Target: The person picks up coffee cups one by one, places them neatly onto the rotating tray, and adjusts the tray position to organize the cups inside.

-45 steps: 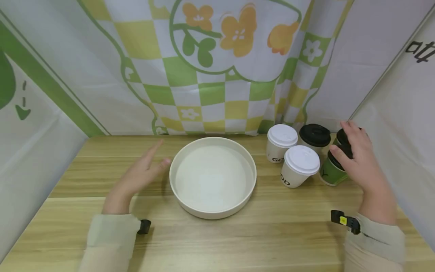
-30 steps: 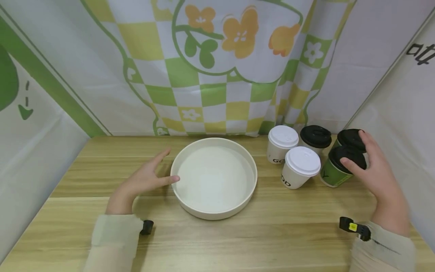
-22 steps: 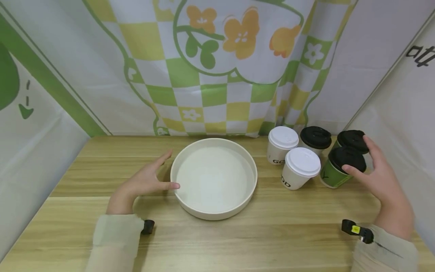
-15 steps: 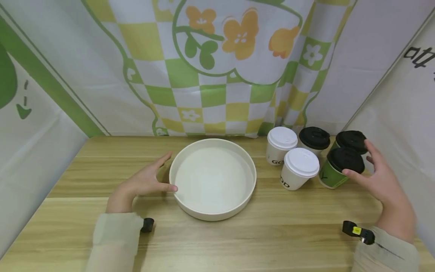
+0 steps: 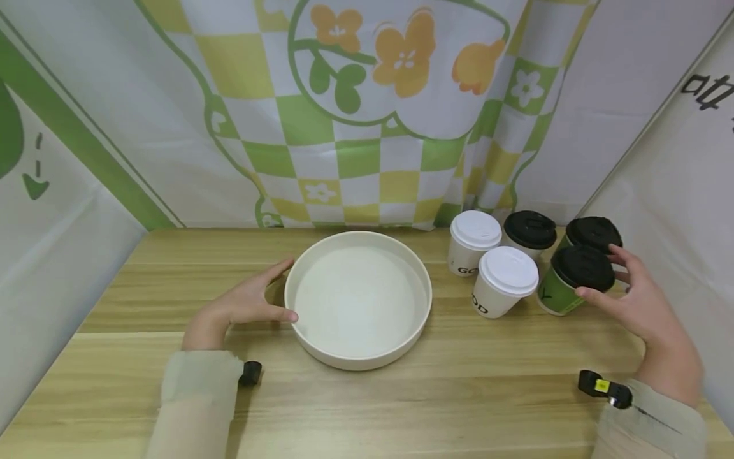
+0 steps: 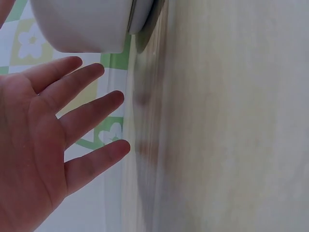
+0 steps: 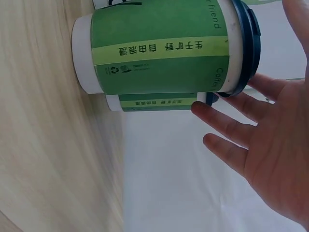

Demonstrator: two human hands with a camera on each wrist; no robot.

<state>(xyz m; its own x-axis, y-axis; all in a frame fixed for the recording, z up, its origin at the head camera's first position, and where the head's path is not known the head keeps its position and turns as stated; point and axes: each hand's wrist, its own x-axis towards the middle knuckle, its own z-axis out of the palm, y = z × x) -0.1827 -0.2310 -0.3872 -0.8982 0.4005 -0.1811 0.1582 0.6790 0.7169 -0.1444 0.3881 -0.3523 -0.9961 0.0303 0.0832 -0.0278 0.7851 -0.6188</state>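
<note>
A round cream tray [image 5: 358, 299] with a low wall sits mid-table. At its left side is my left hand [image 5: 243, 306], fingers spread, thumb tip overlapping the rim. In the left wrist view the straight fingers [image 6: 91, 116] show close beside the tray's wall [image 6: 87, 24]. On the right, my right hand [image 5: 645, 303] is spread around the right side of the front green paper cup [image 5: 564, 290], which has a black lid. The right wrist view shows its fingers [image 7: 227, 125] extended near that cup's lid, with a second green cup [image 7: 159, 102] behind.
Two white-lidded paper cups [image 5: 504, 280] and another black-lidded cup [image 5: 530, 229] stand left of the green cups. A checkered floral curtain [image 5: 367, 159] hangs behind the wooden table [image 5: 401, 408]; white fabric walls [image 5: 676, 210] close in both sides.
My left hand has moved right to the tray, its thumb coming over the rim. My right hand has drawn back right and lower from over the black lids. The cups and tray have stayed put.
</note>
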